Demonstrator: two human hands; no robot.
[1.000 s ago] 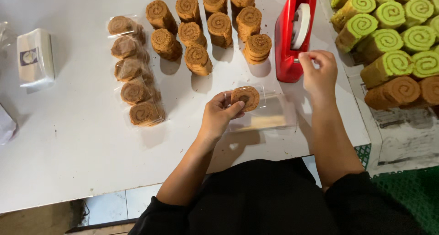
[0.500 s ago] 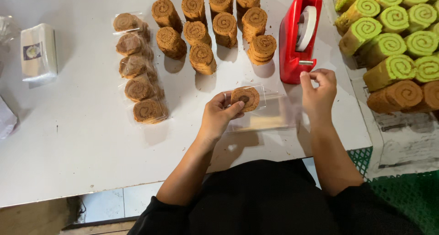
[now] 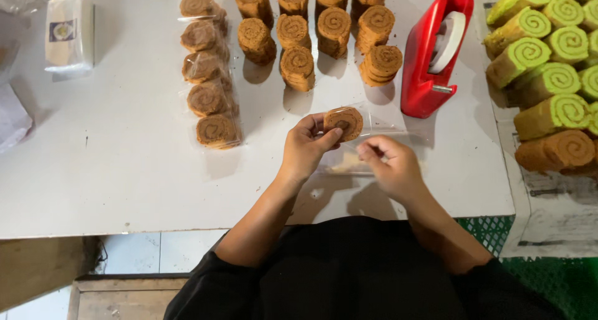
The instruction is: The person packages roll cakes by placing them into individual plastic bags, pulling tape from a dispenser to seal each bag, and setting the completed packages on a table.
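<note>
Pinching a brown roll slice [image 3: 343, 122] in clear wrap, left hand [image 3: 306, 147] holds it above the white table [image 3: 124, 164].
Right hand [image 3: 391, 165], fingers pressed together, sits beside it; red tape dispenser [image 3: 430, 58] stands behind, wrapped slices [image 3: 205, 71] far left.

Held roll: a brown swirl cake roll [image 3: 343, 122], short and round, spiral cut face up toward the camera, pinched at its left edge.
Wrapper: a clear plastic wrapper [image 3: 374, 130] loosely around the roll, spreading toward 3 o'clock and 6 o'clock from it, glossy and creased.
Position: above the white table [image 3: 124, 158], near its front edge, at 8 o'clock from the red tape dispenser [image 3: 433, 58].
</note>
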